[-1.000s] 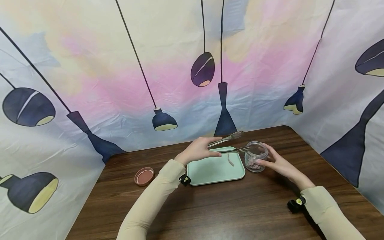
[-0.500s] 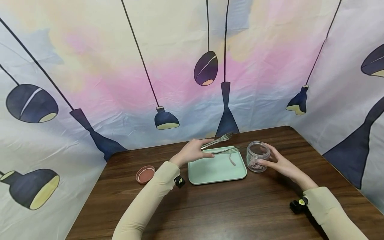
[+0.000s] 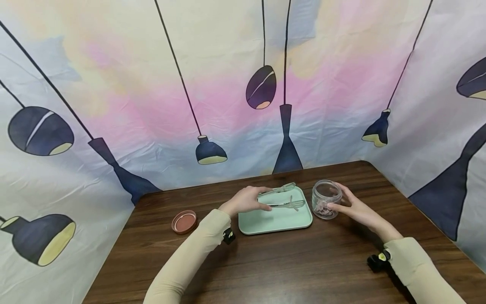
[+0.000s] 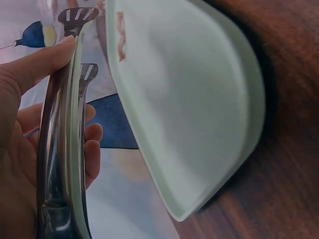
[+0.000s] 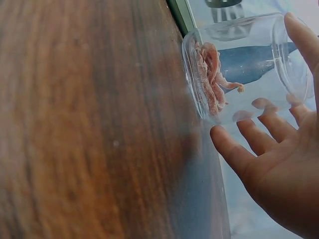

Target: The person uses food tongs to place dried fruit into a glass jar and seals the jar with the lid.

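My left hand [image 3: 247, 199] grips metal tongs [image 4: 57, 149], thumb on one arm and fingers on the other. Their slotted, fork-like ends stand apart over the pale green tray [image 3: 258, 223]. A thin pinkish strip [image 4: 121, 37] lies on the tray; in the head view the nearer tong end overlaps it. To the tray's right stands a clear jar [image 3: 322, 192] without its lid. Its bottom holds several pinkish, dried-looking strips [image 5: 210, 79]. My right hand [image 3: 353, 209] holds the jar from its right side, thumb in front and fingers behind.
A reddish-brown round lid [image 3: 184, 222] lies on the dark wooden table [image 3: 265, 270], left of the tray. Behind the table hangs a cloth [image 3: 152, 105] printed with lamps. A black wrist camera [image 3: 228, 235] sits close to the tray's left edge.
The tongs have drawn leftward from the jar's rim and then lowered over the strip on the tray. My right hand keeps its hold on the jar. The head view has shifted slightly.
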Demonstrator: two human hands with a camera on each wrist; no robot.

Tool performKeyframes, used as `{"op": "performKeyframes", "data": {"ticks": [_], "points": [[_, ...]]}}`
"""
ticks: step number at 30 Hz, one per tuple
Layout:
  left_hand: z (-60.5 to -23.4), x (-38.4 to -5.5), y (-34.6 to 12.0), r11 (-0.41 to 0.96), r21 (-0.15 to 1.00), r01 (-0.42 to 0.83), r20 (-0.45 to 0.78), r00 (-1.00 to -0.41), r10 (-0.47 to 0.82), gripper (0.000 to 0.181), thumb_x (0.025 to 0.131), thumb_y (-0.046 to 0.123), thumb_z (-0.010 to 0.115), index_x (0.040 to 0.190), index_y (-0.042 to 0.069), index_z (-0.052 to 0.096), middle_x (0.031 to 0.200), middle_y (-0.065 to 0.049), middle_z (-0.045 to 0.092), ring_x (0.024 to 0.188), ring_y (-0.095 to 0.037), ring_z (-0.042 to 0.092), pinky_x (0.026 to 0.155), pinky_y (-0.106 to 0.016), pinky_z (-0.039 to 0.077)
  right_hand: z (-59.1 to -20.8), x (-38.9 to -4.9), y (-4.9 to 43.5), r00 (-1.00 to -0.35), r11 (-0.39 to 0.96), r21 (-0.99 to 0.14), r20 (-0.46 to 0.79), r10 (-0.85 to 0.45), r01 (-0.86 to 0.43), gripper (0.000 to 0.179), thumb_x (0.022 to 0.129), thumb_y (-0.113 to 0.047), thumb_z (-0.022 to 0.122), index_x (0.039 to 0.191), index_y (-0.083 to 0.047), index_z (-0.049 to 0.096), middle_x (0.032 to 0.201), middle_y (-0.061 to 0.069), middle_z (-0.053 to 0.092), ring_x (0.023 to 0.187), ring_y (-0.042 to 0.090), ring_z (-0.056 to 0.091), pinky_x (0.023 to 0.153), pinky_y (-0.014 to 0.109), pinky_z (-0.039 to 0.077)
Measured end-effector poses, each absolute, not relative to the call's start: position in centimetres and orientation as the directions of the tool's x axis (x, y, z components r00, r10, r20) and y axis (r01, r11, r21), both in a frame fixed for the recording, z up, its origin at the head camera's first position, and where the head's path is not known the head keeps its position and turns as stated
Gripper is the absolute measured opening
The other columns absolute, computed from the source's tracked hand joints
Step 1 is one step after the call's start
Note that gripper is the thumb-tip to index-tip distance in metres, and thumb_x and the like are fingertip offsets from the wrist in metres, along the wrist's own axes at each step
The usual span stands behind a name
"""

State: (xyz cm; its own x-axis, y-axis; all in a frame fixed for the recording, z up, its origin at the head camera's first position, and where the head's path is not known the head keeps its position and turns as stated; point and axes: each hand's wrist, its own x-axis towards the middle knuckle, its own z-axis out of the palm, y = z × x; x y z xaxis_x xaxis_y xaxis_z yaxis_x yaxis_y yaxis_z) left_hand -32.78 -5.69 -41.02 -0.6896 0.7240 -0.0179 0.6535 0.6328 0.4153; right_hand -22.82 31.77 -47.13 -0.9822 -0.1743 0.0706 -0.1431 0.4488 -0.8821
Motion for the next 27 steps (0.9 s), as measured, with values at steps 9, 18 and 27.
{"op": "performKeyframes", "data": {"ticks": [9,18,27], "points": [[-42.3,-33.0,-5.3,0.640,0.410,0.650,-0.058,-0.682,0.729,0.071,0.090,0.044,0.076,0.151,0.019,0.049,0.147,-0.001,0.055,0.117,-0.021,0.063,0.095,-0.037,0.050,-47.2,-22.9,31.9,-0.981,0.444,-0.883,0.076,-0.179,-0.149,0.092,0.100,-0.035,0.066,0.163,-0.011,0.003,0.162,0.025,0.021,0.146,0.055,0.014,0.106,0.072,0.024],[-42.7,-33.3,-4.9,0.652,0.419,0.632,-0.079,-0.691,0.719,0.071,0.090,0.045,0.076,0.151,0.021,0.050,0.148,-0.001,0.054,0.113,-0.018,0.064,0.093,-0.036,0.051,-47.1,-22.8,31.8,-0.982,0.452,-0.880,0.074,-0.175,-0.147,0.093,0.099,-0.036,0.067,0.163,-0.013,0.004,0.163,0.024,0.021,0.147,0.054,0.013,0.105,0.073,0.024],[-43.1,-33.9,-5.0,0.656,0.437,0.616,-0.091,-0.695,0.713,0.070,0.090,0.045,0.075,0.150,0.020,0.051,0.148,-0.001,0.054,0.118,-0.019,0.062,0.095,-0.037,0.050,-47.1,-23.0,31.9,-0.982,0.456,-0.878,0.074,-0.174,-0.147,0.093,0.099,-0.036,0.067,0.163,-0.013,0.004,0.163,0.024,0.021,0.147,0.054,0.013,0.106,0.073,0.023]]}}
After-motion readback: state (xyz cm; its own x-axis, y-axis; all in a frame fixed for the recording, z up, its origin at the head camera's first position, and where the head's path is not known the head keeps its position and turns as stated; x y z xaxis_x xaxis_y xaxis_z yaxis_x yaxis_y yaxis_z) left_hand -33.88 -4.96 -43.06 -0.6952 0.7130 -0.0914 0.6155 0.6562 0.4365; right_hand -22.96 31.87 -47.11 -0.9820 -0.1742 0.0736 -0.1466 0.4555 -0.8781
